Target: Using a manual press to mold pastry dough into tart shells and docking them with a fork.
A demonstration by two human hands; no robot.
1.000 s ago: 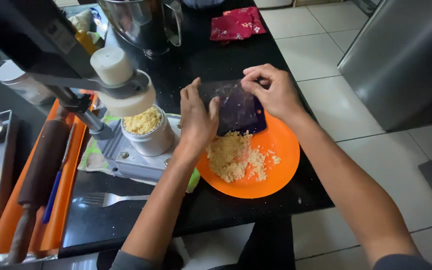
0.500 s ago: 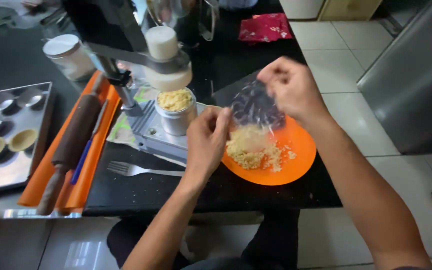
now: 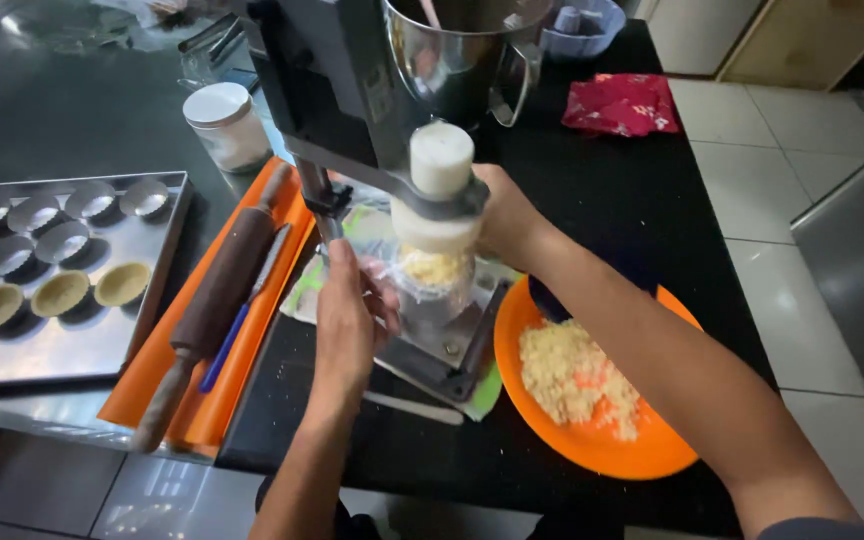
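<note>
Left hand [image 3: 347, 310] fingers grasp the clear plastic sheet [image 3: 422, 285] over the dough-filled cup [image 3: 434, 268]; right hand [image 3: 502, 220] lies behind the press [image 3: 432, 200], its grip hidden.

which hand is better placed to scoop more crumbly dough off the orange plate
Probably the right hand: its forearm already passes directly over the orange plate and its dough. The left hand is on the far side of the press.

A baking kitchen. Black counter [image 3: 652, 180] carrying tart-shell tray [image 3: 62, 330], rolling pin [image 3: 214, 300], steel mixing bowl [image 3: 462, 60]. Tiled floor [image 3: 752, 160] alongside.
</note>
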